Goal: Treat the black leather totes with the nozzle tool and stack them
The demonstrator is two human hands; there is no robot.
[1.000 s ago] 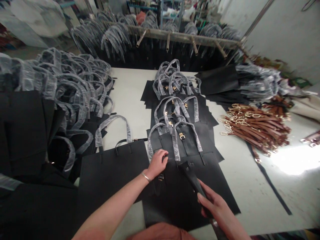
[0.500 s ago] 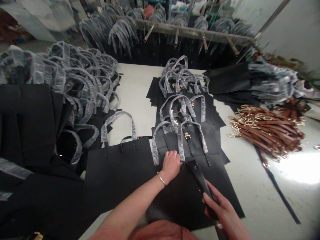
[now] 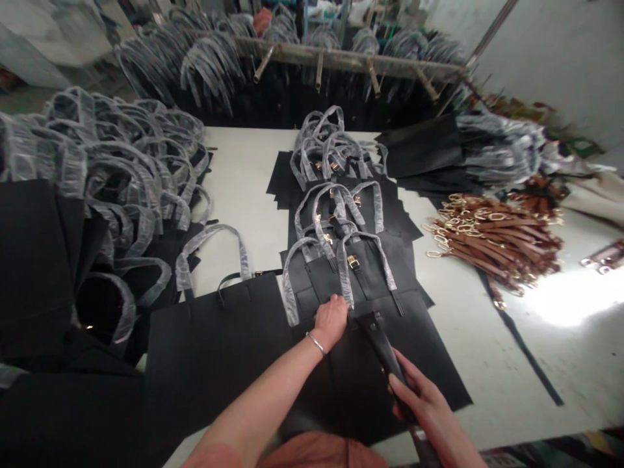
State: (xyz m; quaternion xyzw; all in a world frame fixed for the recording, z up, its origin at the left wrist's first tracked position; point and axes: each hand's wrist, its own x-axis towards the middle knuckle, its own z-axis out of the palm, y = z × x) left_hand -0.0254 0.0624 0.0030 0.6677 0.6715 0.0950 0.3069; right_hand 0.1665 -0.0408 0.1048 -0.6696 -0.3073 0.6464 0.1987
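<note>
White work table point(image 3: 492, 364) supports all items below, listed near to far. R hand point(image 3: 424, 396): fingers wrapped around the grip of a black tool point(image 3: 383, 348) (exact type can't be confirmed), its head angled up and L over the near black bag point(image 3: 419, 331). Contact btwn head and bag: unclear. L hand point(image 3: 332, 320), w/ metal bangle point(image 3: 316, 343) at wrist: fingers drawn in close at the bag's upper part, just beside the tool head and the base of a clear-wrapped handle point(image 3: 345, 279). Whether it grips anything can't be told. Bag lies flat, directly in front of the person. Adjacent, L: second black bag point(image 3: 214, 351), also flat. Beyond the near bag: overlapping row of bags point(image 3: 390, 208), incl. gold buckle point(image 3: 353, 262). R of row: pile of brown straps point(image 3: 507, 237) w/ gold-tone hardware. Far L: large heap of black bags point(image 3: 34, 240). Background: horiz. rack bar point(image 3: 341, 56), wrapped handles point(image 3: 212, 68) bunched along it.
</note>
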